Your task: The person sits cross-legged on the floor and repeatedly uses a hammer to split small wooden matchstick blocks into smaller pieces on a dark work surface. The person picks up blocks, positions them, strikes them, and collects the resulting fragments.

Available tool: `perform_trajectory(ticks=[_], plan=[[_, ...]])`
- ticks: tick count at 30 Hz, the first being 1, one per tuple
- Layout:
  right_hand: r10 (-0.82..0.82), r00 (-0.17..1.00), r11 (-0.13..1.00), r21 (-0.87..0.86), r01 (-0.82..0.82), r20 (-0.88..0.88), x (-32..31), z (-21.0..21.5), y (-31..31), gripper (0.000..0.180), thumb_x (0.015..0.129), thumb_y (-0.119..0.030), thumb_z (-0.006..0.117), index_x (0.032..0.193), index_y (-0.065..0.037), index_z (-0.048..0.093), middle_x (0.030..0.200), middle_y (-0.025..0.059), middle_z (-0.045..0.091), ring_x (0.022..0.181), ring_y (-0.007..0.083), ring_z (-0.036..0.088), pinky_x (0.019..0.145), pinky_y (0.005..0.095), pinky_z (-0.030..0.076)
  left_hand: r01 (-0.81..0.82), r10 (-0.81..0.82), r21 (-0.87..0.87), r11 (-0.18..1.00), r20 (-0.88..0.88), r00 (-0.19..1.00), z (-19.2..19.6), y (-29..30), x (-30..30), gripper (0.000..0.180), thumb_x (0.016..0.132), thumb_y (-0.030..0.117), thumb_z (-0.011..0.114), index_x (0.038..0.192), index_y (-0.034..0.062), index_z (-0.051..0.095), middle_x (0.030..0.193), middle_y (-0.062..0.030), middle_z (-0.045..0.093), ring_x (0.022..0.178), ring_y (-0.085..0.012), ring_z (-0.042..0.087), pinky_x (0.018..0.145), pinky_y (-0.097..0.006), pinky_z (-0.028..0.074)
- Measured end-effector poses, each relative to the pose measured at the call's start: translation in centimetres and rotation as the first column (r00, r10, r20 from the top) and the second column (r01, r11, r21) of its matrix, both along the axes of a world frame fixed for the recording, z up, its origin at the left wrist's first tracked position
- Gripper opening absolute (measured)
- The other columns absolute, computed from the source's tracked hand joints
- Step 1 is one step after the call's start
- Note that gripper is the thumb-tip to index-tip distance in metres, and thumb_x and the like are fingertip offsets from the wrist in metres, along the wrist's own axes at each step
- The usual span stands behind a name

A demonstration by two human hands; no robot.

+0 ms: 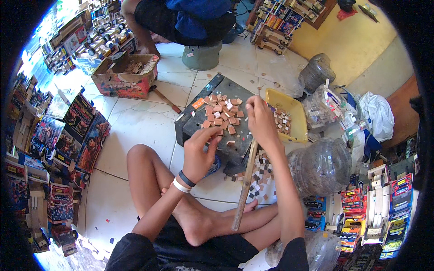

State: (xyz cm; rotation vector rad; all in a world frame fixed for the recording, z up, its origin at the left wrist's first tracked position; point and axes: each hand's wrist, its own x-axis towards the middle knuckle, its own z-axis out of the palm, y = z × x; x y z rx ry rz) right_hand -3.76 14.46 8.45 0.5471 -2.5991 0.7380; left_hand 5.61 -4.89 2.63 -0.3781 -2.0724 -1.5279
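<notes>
A dark flat block (192, 121) stands on the floor before me, with a heap of small brown square pieces (220, 108) on it, some showing white sides. At the near edge of the heap is my left hand (201, 149), its fingers curved and thumb apart, fingertips beside a brown piece. My right hand (261, 119) is closed over the block's right side. From under it a long wooden stick (244, 194) slants down toward my legs; its upper end is hidden by the hand.
A yellow tub (296, 119) with small pieces stands at the right. More pieces (262, 174) lie on the floor. Left are a cardboard box (122, 83) and a hammer (167, 100). A person sits on a bucket (201, 56) ahead. Toy trucks (357, 212) crowd both sides.
</notes>
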Motion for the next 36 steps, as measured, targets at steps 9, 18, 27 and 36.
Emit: perform_trajectory(ticks=[9,18,27,36], plan=[[0.442,0.834,0.758,-0.635,-0.151,0.330,4.8,-1.0,-6.8,0.019,0.098,-0.012,0.071,0.106,0.004,0.063,0.091,0.0102,0.073,0.081,0.0154,0.070,0.073,0.0313,0.055,0.061,-0.342,0.716,0.695,0.254,0.905,-0.2,-2.6,-1.3,0.026,0.097,0.006,0.072,0.121,-0.0043,0.073,0.104,-0.0099,0.077,0.092,-0.0130,0.070,0.085,-0.027,0.056],[0.062,0.955,0.804,-0.582,0.125,0.290,9.5,1.4,-3.5,0.021,0.103,-0.014,0.064,0.118,0.001,0.066,0.103,0.0093,0.074,0.099,0.0142,0.071,0.084,0.0278,0.056,-0.071,-0.041,0.323,0.944,0.327,0.944,-1.3,-6.6,-6.9,0.019,0.097,0.013,0.074,0.106,-0.0035,0.078,0.089,-0.0040,0.076,0.079,-0.0095,0.066,0.072,-0.024,0.053],[0.007,0.901,0.576,-0.739,0.350,0.433,18.2,-2.7,3.0,0.014,0.103,-0.010,0.063,0.112,0.001,0.066,0.103,0.0086,0.074,0.096,0.0134,0.070,0.086,0.0268,0.056,-0.167,0.185,-0.112,0.980,0.174,0.967,-1.8,-7.7,-5.8,0.012,0.088,0.006,0.073,0.097,0.0008,0.079,0.082,-0.0153,0.076,0.070,-0.0198,0.072,0.067,-0.031,0.054],[-0.087,0.846,0.555,-0.679,0.480,0.527,23.2,-6.7,3.3,0.018,0.103,-0.010,0.062,0.118,0.000,0.064,0.108,0.0083,0.072,0.096,0.0138,0.068,0.085,0.0273,0.055,-0.265,0.238,-0.483,0.834,-0.117,0.964,-0.4,-6.9,-4.9,0.006,0.082,0.003,0.071,0.085,0.0038,0.077,0.090,-0.0140,0.070,0.089,-0.0351,0.062,0.081,-0.045,0.051]])
